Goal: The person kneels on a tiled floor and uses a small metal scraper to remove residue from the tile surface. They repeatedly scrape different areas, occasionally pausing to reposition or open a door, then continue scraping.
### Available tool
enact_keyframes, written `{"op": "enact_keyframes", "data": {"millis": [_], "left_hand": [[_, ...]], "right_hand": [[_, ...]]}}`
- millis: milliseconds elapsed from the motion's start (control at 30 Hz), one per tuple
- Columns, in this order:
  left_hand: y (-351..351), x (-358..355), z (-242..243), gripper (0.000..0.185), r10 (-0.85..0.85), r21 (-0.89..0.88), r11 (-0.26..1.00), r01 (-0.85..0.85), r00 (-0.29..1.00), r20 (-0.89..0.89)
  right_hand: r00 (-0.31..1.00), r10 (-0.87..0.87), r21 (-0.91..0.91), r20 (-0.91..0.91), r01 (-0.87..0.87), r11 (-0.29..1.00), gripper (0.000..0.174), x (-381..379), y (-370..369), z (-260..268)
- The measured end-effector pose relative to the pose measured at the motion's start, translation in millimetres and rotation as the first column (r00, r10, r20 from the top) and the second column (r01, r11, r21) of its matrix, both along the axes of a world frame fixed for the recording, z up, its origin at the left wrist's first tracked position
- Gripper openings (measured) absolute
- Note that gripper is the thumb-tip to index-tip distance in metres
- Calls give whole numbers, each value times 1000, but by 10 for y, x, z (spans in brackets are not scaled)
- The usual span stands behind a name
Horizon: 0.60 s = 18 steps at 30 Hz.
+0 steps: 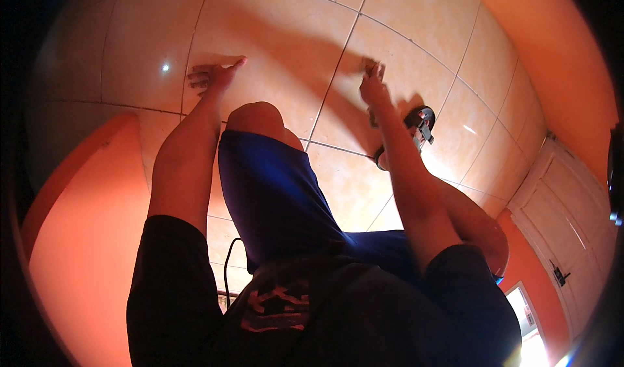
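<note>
My left hand (214, 78) hangs over the glossy beige floor tiles (278, 35), fingers spread and nothing in it. It is beyond my bent knee, which shows below blue shorts (273, 191). On the other side, my right hand (375, 88) is stretched forward above the tiles, slightly blurred, with its fingers bent. Whether something small is between those fingers cannot be made out. Just behind that hand, a dark strapped sandal (420, 119) is on my foot, partly covered by my right forearm.
An orange wall (546, 45) curves along the right, with a pale panelled door (551, 206) and its dark handle (560, 273). Bright light enters through an opening (529, 325) at lower right. At left stands an orange wall section (92, 196). A black cable (226, 264) hangs beside my shorts.
</note>
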<state>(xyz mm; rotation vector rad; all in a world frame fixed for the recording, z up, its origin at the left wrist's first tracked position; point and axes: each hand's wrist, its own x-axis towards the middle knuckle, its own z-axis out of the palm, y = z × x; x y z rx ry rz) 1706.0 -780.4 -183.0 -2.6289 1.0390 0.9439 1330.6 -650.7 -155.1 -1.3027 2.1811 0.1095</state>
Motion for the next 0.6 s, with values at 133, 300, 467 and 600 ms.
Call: {"op": "enact_keyframes", "data": {"millis": [133,300,467,600], "left_hand": [[60,41,-112,156,-5,-11,1000,5,1000,10],[79,77,-115,155,14,11,1000,-15,998,53],[-4,89,-128,155,-21,56,998,17,997,72],[22,27,-99,155,-2,6,1000,2,1000,0]], "right_hand": [[940,-298,49,167,294,954,60,-338,-817,409],[994,-109,-107,-23,106,989,42,617,727,140],[960,228,-102,-160,-246,964,31,763,903,-47],[999,9,207,38,-17,978,49,276,99,117]]}}
